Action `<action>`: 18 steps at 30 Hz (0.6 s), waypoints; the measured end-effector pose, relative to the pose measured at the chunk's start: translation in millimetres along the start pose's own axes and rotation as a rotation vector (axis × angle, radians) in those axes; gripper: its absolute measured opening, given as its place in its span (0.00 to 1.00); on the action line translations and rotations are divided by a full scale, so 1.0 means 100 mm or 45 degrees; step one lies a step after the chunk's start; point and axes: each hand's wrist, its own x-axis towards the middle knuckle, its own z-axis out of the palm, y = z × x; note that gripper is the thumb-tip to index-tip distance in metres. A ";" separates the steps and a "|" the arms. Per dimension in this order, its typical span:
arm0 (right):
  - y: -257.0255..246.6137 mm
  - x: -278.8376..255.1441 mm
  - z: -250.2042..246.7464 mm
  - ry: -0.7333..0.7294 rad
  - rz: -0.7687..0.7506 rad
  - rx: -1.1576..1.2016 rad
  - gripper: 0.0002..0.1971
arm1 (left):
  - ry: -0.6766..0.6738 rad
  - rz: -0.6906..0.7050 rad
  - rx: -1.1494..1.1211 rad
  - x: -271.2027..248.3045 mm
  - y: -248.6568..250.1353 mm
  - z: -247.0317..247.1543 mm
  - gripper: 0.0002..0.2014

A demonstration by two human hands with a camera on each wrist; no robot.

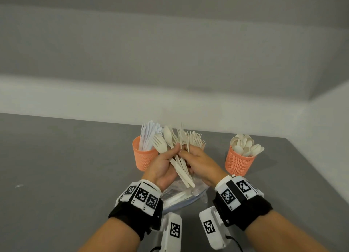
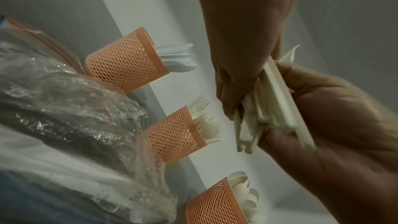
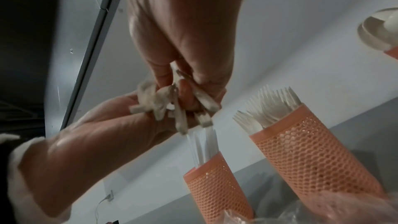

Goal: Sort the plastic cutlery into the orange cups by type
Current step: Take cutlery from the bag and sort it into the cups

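My left hand (image 1: 172, 154) grips a fanned bundle of cream forks and spoons (image 1: 180, 166) by the handles, above the table in front of the cups. My right hand (image 1: 186, 154) pinches into the same bundle from the right; its fingers (image 3: 172, 72) close on handles there. Three orange mesh cups stand in a row. The left cup (image 1: 144, 156) holds white knives, the middle cup (image 2: 174, 134) holds forks (image 1: 196, 140) and is hidden behind my hands in the head view, and the right cup (image 1: 238, 163) holds spoons.
A crumpled clear plastic bag (image 1: 185, 194) with more cutlery lies on the grey table (image 1: 66, 166) under my hands. A white wall runs just behind the cups. The table's right edge passes close beside the spoon cup.
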 end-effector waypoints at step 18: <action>-0.19 -0.09 -0.01 0.141 -0.216 -0.148 0.10 | 0.356 0.436 0.736 -0.02 -0.13 0.24 0.11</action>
